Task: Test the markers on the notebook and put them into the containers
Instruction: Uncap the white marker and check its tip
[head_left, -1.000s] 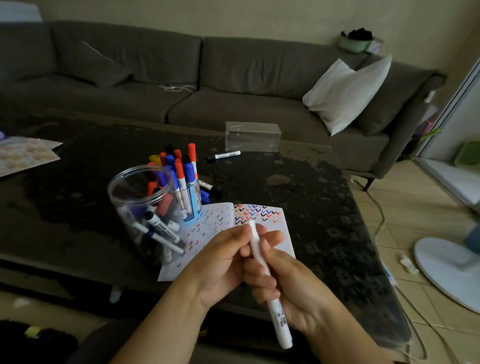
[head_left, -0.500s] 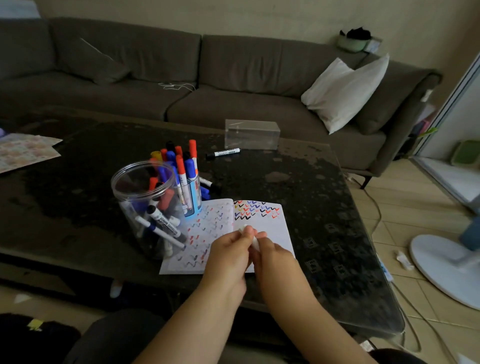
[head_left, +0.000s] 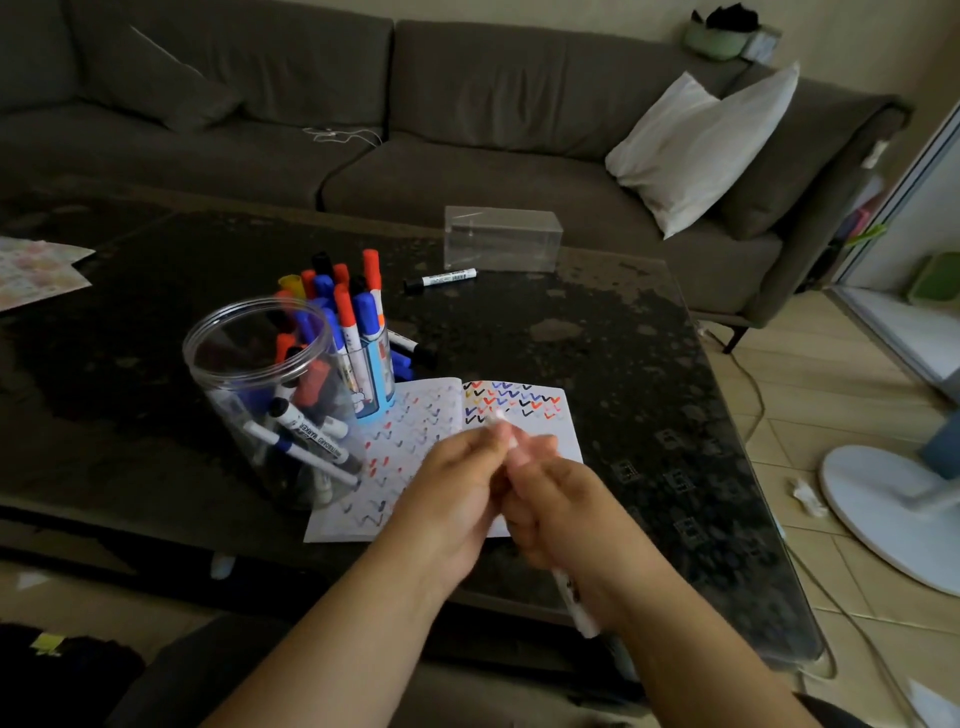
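An open notebook (head_left: 519, 410) covered in coloured check marks lies on the dark table (head_left: 597, 364). Over its lower right page, my right hand (head_left: 561, 514) grips a white marker (head_left: 574, 603) whose body sticks out below the fist. My left hand (head_left: 457, 488) pinches the marker's top end; both hands are blurred. A clear round jar (head_left: 249, 364) with several markers stands left of the notebook. Behind it a smaller blue-labelled holder (head_left: 376, 379) is packed with upright red, blue and black markers.
A black-capped marker (head_left: 441, 279) lies alone in front of a clear rectangular box (head_left: 503, 238) at the table's far side. More markers (head_left: 413, 351) lie behind the holder. A patterned sheet (head_left: 36, 270) sits at far left. A sofa with a white pillow (head_left: 701, 145) is behind; a fan base (head_left: 893, 514) stands on the floor right.
My hands moved forward over the notebook, with the marker. The left hand still pinches the top end while the right keeps its grip on the body.
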